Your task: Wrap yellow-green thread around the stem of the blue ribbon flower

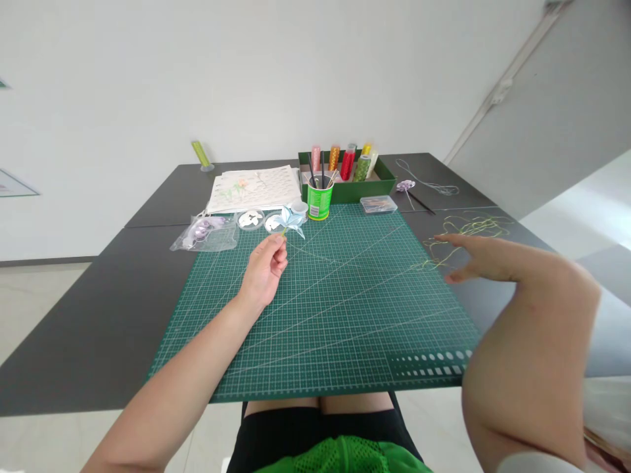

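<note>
Between the thumb and fingers of my left hand (267, 265) is the stem of a pale blue flower (290, 222), held upright above the green cutting mat (340, 295). My right hand (468, 256) hangs at the mat's right edge, over the yellow-green threads (473, 226) spread on the dark table. Its fingers are apart, and nothing shows between them.
Behind the mat stand a green can (319, 202) with sticks and a green box (345, 192) of thread spools. Paper sheets (271, 184), dishes of white pieces (250, 219) and a plastic bag (211, 235) lie left. A clear case (378, 205) sits right of the can.
</note>
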Motion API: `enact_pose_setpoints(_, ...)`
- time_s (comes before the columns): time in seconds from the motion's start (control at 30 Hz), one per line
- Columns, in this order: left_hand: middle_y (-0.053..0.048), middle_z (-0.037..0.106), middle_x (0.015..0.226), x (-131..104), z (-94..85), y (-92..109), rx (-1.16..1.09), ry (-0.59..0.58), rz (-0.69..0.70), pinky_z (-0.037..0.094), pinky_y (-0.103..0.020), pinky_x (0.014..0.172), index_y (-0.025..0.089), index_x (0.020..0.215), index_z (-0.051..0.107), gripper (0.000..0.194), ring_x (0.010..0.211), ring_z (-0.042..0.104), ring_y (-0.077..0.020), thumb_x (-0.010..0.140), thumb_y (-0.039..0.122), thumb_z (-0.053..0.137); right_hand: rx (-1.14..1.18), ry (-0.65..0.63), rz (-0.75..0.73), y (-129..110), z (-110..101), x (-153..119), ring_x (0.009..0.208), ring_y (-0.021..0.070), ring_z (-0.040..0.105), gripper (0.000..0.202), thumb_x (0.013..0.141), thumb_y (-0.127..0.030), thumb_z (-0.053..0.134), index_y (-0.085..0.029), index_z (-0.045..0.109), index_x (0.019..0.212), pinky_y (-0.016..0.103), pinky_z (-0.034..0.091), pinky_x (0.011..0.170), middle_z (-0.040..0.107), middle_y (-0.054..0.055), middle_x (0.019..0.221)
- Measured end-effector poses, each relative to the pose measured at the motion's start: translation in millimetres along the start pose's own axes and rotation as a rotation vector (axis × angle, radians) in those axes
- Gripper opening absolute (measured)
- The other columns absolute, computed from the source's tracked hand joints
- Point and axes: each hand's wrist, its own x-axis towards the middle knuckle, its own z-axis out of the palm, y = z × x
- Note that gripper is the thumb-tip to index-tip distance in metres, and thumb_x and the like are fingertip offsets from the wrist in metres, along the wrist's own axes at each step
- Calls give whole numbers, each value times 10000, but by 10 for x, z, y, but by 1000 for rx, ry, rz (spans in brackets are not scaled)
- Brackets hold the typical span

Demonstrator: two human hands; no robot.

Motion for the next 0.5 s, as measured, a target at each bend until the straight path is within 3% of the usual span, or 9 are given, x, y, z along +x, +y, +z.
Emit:
enact_pose_setpoints(0.07, 50, 528, 664, -12, 12, -7, 22, -10, -1, 356, -107, 427, 141, 741, 667, 235, 514, 443, -20, 671, 257, 859, 83, -243, -124, -236, -117, -156, 1142, 399, 672, 948, 571, -418, 892, -294, 564, 1451, 494, 548, 949, 660, 145, 1356)
enact_pose_setpoints(0.17, 46, 526, 655, -26, 15, -17, 53, -30, 5, 352, -110, 434, 145, 734, 673, 218, 519, 434, -26, 689, 269, 846, 210, -347, -457, -755, -180, -320, 1301, 364, 581, 779, 755, -592, 755, -392, 519, 1470, 512, 453, 1099, 584, 43, 1466)
enact_pose_setpoints(0.3, 44, 520, 646, -38, 7, -29, 89, -54, 10, 354, -117, 447, 148, 726, 669, 207, 527, 434, -34, 723, 283, 827, 510, -242, -653, -1441, 96, -327, 1331, 299, 561, 497, 930, -542, 580, -351, 609, 1387, 473, 452, 1106, 591, 13, 1458)
enact_pose_setpoints(0.4, 43, 523, 646, -40, 0, -41, 111, -50, 20, 353, -124, 454, 149, 731, 670, 198, 530, 434, -38, 732, 281, 818, 723, -196, -697, -1844, 406, -279, 1330, 286, 563, 395, 965, -428, 555, -290, 665, 1318, 470, 458, 1088, 629, 48, 1413)
enact_pose_setpoints(0.5, 41, 529, 637, -36, -10, -55, 127, -30, 30, 357, -130, 469, 148, 740, 679, 204, 538, 436, -44, 727, 296, 819, 991, -198, -699, -2141, 632, -273, 1141, 233, 670, 287, 961, -358, 541, -235, 750, 1114, 427, 494, 1032, 741, 59, 1186)
